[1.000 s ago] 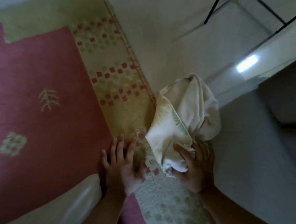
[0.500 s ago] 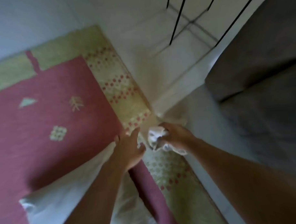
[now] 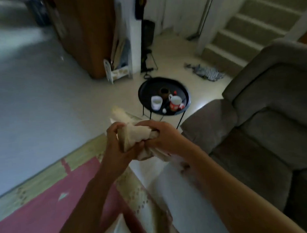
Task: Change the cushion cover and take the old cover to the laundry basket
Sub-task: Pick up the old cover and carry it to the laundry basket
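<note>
Head view: left hand (image 3: 118, 145) and right hand (image 3: 161, 136) are both clenched round the bunched cream fabric cushion cover (image 3: 138, 134), which is held up between them, probably wadded small for carrying. Beyond the grip is a round black metal side table (image 3: 162, 78), to its right a grey upholstered sofa (image 3: 262, 112), and below it a red-and-green patterned rug (image 3: 39, 207) and a blurred white cushion (image 3: 178, 194). No laundry basket is in view, so the carry looks barely begun.

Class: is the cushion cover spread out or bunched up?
Bunched up: left hand and right hand grip the cover as a crumpled wad.
</note>
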{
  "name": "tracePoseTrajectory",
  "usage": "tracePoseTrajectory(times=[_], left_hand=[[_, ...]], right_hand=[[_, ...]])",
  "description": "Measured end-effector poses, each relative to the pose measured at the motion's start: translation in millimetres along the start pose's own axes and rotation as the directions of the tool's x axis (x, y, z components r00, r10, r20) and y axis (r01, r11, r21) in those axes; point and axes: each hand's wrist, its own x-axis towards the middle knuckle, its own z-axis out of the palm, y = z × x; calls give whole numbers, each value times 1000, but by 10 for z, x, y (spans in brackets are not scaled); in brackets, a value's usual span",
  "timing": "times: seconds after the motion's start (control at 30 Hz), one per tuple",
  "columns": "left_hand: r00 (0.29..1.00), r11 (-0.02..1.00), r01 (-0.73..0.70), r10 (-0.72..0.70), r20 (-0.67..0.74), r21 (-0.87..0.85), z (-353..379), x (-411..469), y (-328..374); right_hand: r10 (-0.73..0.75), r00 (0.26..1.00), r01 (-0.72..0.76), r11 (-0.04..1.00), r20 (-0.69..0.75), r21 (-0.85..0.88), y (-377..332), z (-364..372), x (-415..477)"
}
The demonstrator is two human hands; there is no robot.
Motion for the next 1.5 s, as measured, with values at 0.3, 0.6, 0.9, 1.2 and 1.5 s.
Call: tracePoseTrajectory(times=[0.3, 0.6, 0.9, 1.2, 1.5], left_hand=[[977, 974, -208, 203, -64, -86, -67, 2093, 1347], [937, 944, -266, 205, -283, -196, -408, 4020, 1797], [985, 881, -173, 153, -79, -440, -950, 6104, 1375], [964, 972, -224, 231, 134, -67, -516, 8229, 834], [881, 973, -158, 216, 421, -169, -189, 10273, 361]], right_hand=[[-195, 976, 197, 980, -94, 12, -844, -1733, 1446], [-343, 887, 411, 891, -308, 192, -1125, -2508, 3057], [-202, 912, 382, 738, -358, 557, -906, -2539, 4892], [98, 725, 469, 655, -682, 592, -478, -2946, 6488], [135, 677, 412, 746, -724, 524, 230, -3874, 8249]])
